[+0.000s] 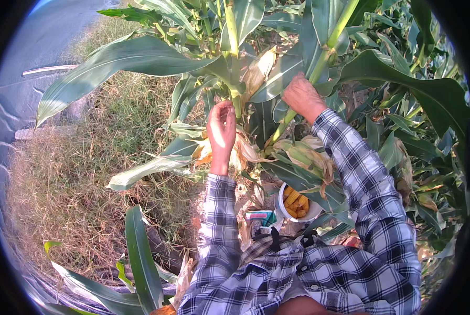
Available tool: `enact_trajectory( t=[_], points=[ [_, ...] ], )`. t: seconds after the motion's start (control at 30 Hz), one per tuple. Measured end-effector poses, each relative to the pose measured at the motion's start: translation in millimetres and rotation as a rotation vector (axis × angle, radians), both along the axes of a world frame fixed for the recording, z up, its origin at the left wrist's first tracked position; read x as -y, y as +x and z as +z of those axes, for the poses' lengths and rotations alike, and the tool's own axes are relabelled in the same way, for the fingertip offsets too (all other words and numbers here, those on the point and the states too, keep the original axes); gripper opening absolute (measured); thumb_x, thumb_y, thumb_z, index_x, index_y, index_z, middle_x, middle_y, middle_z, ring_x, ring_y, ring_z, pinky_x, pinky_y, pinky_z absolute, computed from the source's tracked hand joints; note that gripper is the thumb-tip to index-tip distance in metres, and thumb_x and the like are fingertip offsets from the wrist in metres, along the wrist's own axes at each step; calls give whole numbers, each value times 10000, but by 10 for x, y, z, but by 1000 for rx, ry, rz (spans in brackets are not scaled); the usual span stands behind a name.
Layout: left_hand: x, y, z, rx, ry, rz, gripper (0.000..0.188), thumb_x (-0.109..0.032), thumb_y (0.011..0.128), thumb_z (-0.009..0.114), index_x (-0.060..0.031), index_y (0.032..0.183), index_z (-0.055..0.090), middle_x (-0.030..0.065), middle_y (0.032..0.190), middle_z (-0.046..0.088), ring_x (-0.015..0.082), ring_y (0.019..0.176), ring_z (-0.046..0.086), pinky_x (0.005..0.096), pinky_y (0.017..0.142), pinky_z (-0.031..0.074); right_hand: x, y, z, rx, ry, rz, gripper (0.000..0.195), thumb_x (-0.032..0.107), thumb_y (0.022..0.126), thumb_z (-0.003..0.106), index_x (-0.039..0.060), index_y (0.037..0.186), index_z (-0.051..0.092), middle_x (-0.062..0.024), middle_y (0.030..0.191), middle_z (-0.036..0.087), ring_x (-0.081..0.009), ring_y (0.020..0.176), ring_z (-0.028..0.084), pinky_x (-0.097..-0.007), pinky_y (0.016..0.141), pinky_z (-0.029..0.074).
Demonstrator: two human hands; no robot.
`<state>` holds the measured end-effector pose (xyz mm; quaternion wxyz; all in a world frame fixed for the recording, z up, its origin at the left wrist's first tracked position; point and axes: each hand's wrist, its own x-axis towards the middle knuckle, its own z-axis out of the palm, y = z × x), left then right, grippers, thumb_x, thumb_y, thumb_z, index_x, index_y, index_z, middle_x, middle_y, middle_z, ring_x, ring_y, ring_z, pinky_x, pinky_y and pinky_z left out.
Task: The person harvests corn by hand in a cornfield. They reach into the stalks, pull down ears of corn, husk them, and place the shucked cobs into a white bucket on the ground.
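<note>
My left hand is raised with its fingers curled beside a green corn stalk. Whether anything is pinched in it is hidden. Below its wrist are pale peeled-back husks and a bit of yellow corn. My right hand, bent into a loose fist, is against a second, leaning corn stalk; its fingertips are out of sight. Between and above the hands, a dry-husked ear is on the first stalk. Another ear in a partly green husk sits under my right forearm.
A white bucket holding several yellow corn ears stands on the ground before me, beside a teal-and-pink packet. Broad corn leaves crowd the right. Dry grass covers the left, edged by dark sheeting.
</note>
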<state>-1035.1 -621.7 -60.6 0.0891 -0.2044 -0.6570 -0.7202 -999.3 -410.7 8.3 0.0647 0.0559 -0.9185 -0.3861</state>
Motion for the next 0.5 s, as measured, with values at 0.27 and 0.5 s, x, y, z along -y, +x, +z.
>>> enact_trajectory(
  t=[0.27,0.5],
  points=[
    [-115,-1767,-161,290,-102,-372,242,-150,860,551,15,1037,564,92,959,606,164,886,589,263,771,477,51,612,-62,-143,-248,136,327,344,818,521,42,716,593,-89,714,575,-225,802,543,-351,815,382],
    [-797,-1969,-57,356,-510,-845,525,-308,789,652,13,1164,475,80,1046,574,148,931,562,267,818,442,331,512,-58,-220,-390,229,206,248,787,561,47,756,588,-82,749,559,-235,814,547,-351,882,393]
  ],
)
